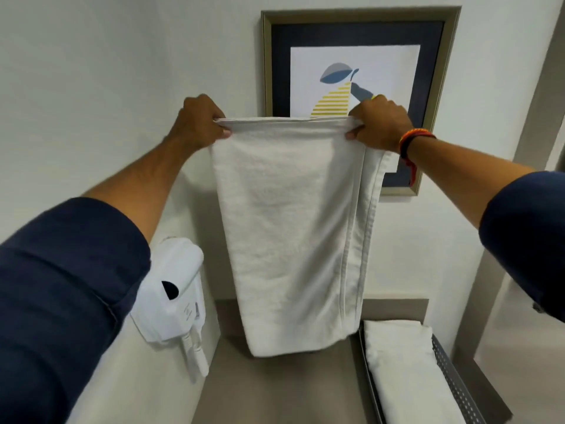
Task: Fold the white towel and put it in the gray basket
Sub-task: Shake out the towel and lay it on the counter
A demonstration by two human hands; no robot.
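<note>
One white towel (pixel 290 228) hangs folded lengthwise in the air, its lower edge just above the grey surface (pixel 275 390). Left hand (pixel 200 122) and right hand (pixel 380 123) each pinch a top corner. Gray basket (pixel 455 381), near right, contains another folded towel (pixel 403 371). Framed picture (pixel 360 56) hangs on the far wall.

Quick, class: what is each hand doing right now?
Left hand: closed, gripping the top left corner of the white towel.
Right hand: closed, gripping the towel's top right corner.
</note>
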